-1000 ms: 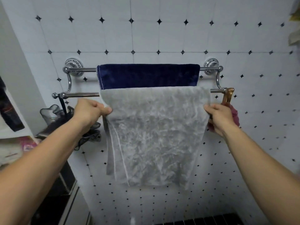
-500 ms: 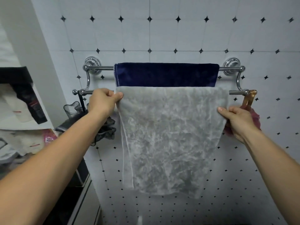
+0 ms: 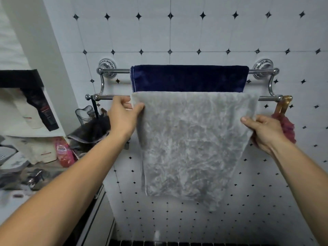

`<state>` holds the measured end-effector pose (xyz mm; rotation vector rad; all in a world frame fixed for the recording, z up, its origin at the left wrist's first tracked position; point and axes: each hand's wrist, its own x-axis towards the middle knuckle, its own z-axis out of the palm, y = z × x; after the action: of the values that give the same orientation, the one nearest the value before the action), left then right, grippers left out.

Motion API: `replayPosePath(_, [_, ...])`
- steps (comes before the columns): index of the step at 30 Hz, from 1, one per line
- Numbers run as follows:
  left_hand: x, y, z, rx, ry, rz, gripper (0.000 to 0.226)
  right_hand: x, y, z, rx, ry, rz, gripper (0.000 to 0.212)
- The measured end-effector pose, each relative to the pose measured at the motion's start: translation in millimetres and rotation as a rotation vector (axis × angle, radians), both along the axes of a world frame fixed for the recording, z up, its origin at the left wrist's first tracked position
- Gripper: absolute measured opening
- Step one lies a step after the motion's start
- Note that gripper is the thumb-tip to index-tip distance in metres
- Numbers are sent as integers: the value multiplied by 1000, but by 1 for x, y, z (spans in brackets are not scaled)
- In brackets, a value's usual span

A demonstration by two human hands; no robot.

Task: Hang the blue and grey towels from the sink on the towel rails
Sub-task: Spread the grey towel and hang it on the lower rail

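Note:
A dark blue towel (image 3: 190, 79) hangs over the upper chrome rail (image 3: 113, 71) on the tiled wall. In front of it a grey towel (image 3: 191, 139) drapes over the lower rail (image 3: 104, 97) and hangs down, its right side pulled inward. My left hand (image 3: 124, 118) pinches the grey towel's upper left corner just below the lower rail. My right hand (image 3: 264, 132) grips the towel's right edge a little lower down.
A black mesh sponge (image 3: 92, 125) hangs off the lower rail's left end. An amber clip (image 3: 284, 105) and a dark red scrunchie (image 3: 287, 128) hang at its right end. Shelves and a cluttered counter with a pink packet (image 3: 63, 153) stand at the left.
The view has shifted left, so the rails and towels sit further right in the frame. My right hand has dropped slightly along the grey towel's edge. Both hands keep their hold.

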<state>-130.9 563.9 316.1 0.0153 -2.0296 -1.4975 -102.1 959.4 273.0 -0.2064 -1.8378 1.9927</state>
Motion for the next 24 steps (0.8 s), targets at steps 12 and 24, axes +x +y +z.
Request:
replayPosePath(12, [-16,-11,-12,232,-82,-204,22,0,8,-4,22,-48,-64,8])
replayPosePath(24, [-30,-4,-2,364,-70,-342,12,-4,-13,61,417,59,-408,36])
